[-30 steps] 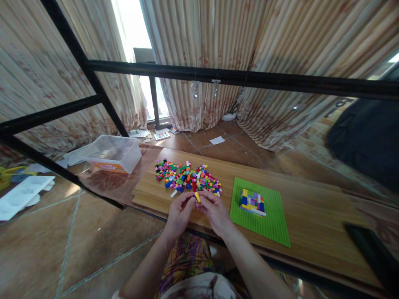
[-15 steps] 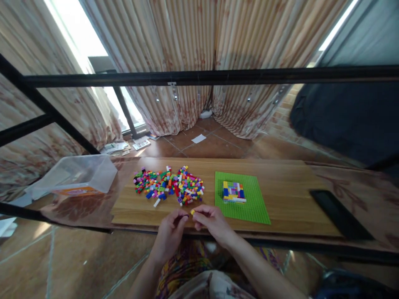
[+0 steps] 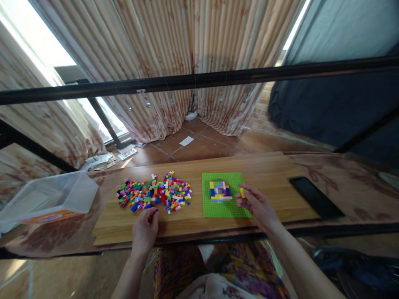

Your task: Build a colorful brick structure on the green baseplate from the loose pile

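A small yellow toy brick (image 3: 242, 192) is pinched between the thumb and fingers of my right hand (image 3: 258, 207), over the right edge of a green studded baseplate (image 3: 229, 210). On the baseplate stands a low, roughly rectangular build of multicoloured bricks (image 3: 220, 191), with white, blue, yellow and orange showing. My left hand (image 3: 145, 228) rests near the table's front edge with its fingers curled. A tiny dark purple brick (image 3: 155, 211) peeks out at its fingertips, mostly hidden. Just beyond that hand lies a spread pile of loose coloured bricks (image 3: 174, 193).
A clear plastic bin (image 3: 62, 195) with an orange label stands left of the wooden board (image 3: 124, 230). A black flat device (image 3: 314, 197) lies at the right. A dark metal rail (image 3: 199, 81) crosses behind, before patterned curtains (image 3: 156, 45).
My hands have moved apart. The right one carried the yellow brick rightward to the baseplate, while the left moved left toward the front of the pile. The camera view has turned slightly.
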A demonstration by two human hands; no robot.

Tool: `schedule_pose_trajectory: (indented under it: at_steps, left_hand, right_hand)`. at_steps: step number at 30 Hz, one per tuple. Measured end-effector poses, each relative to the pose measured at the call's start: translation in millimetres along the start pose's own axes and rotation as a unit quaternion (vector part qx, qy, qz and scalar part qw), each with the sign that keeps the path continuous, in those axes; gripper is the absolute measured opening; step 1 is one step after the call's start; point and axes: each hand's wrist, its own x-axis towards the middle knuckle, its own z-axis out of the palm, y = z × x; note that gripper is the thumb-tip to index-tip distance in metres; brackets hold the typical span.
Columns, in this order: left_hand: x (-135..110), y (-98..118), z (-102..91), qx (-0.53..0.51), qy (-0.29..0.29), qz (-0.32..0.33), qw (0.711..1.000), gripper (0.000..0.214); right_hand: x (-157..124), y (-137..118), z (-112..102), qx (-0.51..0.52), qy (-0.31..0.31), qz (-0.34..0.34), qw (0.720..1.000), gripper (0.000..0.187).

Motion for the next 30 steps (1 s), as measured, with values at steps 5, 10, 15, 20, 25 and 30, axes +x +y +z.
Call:
schedule_pose_trajectory:
  at_steps: [5, 10, 15, 20, 25, 30]
  left_hand:
    - [-1, -6, 9.9, 0.046, 0.031, 0.031, 0.998, 0.027]
    - [-4, -6, 12.7, 0.058, 0.052, 0.04, 0.996, 0.025]
    - [-6, -5, 14.0, 0.068, 0.065, 0.045, 0.995, 0.024]
    - [-7, -5, 14.1, 0.073, 0.054, 0.04, 0.995, 0.025]
    - [-7, -7, 14.9, 0.084, 0.062, 0.04, 0.994, 0.024]
    - [-6, -6, 15.9, 0.084, 0.062, 0.045, 0.994, 0.024]
  right_hand:
    - [11, 5, -9, 0.006, -0.005, -0.014, 1.0, 0.048]
    - [20, 13, -13, -0.061, -0.027, -0.037, 0.997, 0.056]
    - [38, 16, -27, -0.31, -0.013, -0.143, 0.94, 0.05]
    - [57, 15, -28, -0.427, -0.008, -0.175, 0.887, 0.041]
    - [66, 10, -14, -0.432, -0.055, -0.138, 0.889, 0.04]
    - [77, 10, -9, -0.453, -0.083, -0.134, 0.877, 0.038]
